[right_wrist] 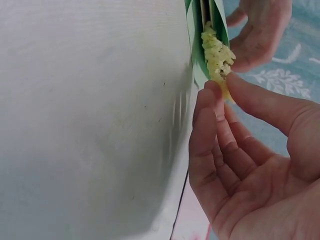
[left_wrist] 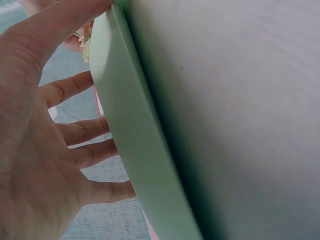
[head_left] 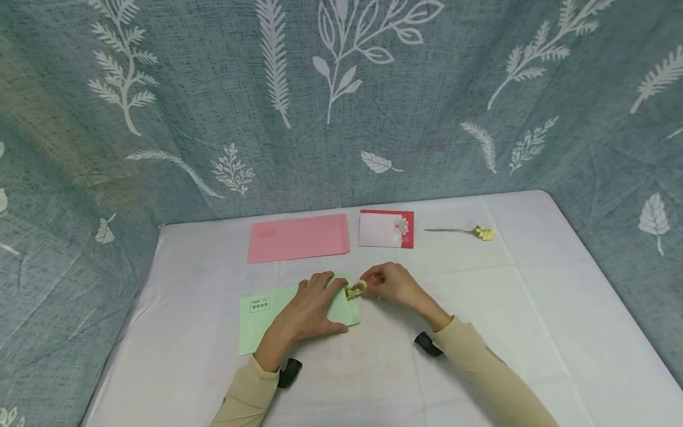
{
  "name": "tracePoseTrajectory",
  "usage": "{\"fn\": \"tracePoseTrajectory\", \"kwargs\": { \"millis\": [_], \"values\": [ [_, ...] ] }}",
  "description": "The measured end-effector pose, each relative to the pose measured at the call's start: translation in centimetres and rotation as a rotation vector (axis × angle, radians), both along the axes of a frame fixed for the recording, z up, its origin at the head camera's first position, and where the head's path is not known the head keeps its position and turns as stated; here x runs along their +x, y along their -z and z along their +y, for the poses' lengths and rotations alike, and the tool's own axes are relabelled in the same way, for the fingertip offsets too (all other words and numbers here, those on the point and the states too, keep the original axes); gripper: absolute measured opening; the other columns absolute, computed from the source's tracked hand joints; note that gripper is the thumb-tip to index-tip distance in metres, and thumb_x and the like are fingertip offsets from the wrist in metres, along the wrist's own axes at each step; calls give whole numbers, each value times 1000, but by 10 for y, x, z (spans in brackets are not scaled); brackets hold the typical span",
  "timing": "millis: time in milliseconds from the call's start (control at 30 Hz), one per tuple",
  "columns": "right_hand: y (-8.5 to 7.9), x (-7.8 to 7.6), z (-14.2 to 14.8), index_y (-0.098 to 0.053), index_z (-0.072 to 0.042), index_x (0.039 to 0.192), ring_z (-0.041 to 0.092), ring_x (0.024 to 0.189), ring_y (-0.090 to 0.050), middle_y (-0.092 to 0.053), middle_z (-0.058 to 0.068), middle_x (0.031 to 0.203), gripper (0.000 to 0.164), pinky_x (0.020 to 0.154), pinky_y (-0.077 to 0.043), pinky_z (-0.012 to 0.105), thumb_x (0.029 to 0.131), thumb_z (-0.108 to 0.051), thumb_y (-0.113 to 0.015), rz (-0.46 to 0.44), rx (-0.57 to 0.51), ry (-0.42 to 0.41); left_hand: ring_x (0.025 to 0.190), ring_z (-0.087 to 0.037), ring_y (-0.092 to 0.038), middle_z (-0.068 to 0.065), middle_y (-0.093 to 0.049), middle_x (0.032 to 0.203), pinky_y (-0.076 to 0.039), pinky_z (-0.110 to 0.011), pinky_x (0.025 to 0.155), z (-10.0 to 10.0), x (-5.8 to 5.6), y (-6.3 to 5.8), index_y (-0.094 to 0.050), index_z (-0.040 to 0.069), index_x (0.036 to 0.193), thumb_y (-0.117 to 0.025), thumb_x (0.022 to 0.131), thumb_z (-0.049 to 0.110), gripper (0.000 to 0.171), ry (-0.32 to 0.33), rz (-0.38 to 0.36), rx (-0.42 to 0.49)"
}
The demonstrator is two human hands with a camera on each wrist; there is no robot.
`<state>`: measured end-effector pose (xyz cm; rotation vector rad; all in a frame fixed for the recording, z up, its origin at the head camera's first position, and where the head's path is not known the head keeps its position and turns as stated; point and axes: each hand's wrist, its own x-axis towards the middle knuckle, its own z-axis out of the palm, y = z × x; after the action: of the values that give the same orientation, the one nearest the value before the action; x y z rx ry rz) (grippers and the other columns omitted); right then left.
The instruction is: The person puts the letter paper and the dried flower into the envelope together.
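Observation:
A light green envelope [head_left: 252, 332] lies on the white-covered table, its mouth towards the right. My left hand [head_left: 309, 311] spans its right part and grips it, fingers at the far edge and thumb at the near edge. The envelope bulges and its mouth gapes. At that mouth, my right hand [head_left: 396, 284] pinches a yellow dried flower [right_wrist: 218, 55] between thumb and fingertips. The blossom sits partly between the envelope's two green walls; the stem's far end is hidden inside.
Behind the green envelope lies a pink envelope [head_left: 299, 240]. A red and white card with a floral print [head_left: 381, 230] is right of it. Farther right lies another yellow dried flower [head_left: 482, 232] with its stem pointing left. A patterned blue-green curtain [head_left: 299, 154] hangs behind the table.

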<state>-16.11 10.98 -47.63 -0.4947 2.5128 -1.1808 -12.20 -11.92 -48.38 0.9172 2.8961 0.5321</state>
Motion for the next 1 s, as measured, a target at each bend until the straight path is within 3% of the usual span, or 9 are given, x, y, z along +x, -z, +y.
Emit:
{"fn": "tracePoseTrajectory", "kwargs": {
  "millis": [533,733,1000],
  "values": [
    [2,1,-5,-74,4,100,5,65,-59,-73,5,81,22,57,-45,21,90,-16,-71,-72,-34,15,122,-33,-48,-17,-51,131,-42,-55,93,1,0,-2,-52,15,133,-87,65,52,85,3,26,-13],
    [4,1,-11,-73,6,99,13,68,-69,-74,9,79,21,59,-52,21,92,-13,-68,-177,-132,-14,122,-32,-47,-16,-50,132,-40,-55,94,1,0,-2,-52,16,134,-87,65,52,85,5,35,-27],
    [5,3,-20,-73,8,99,9,65,-66,-74,9,80,19,62,-54,22,94,-8,-64,-248,-184,-54,122,-32,-47,-17,-50,132,-40,-55,94,2,1,-2,-53,16,133,-87,65,51,84,8,44,-23]
  ]
}}
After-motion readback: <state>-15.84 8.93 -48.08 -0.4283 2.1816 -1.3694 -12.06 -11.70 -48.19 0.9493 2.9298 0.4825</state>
